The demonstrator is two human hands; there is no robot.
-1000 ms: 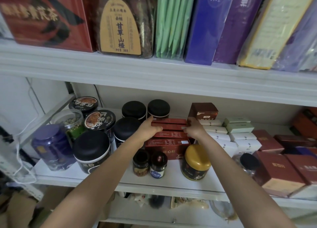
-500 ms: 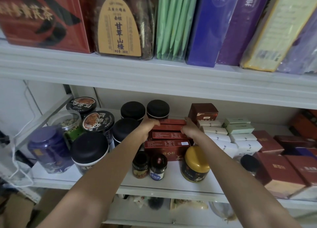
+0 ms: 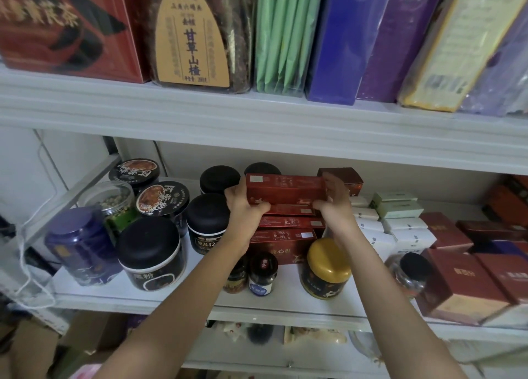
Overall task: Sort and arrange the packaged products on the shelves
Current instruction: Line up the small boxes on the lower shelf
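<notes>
White shelf [image 3: 171,298], mid tier, is crowded w/ jars at left & cartons at right, so the red box [image 3: 285,188] is taken by its two short ends, prob. to keep it level & its print facing out. It sits over the stack [image 3: 288,230] of matching boxes, contact unclear. Left hand [image 3: 245,207] & right hand [image 3: 334,204] each clasp one end, thumbs on the lower front edge, fingers wrapped behind, w/ both forearms reaching up & inward from below.
</notes>
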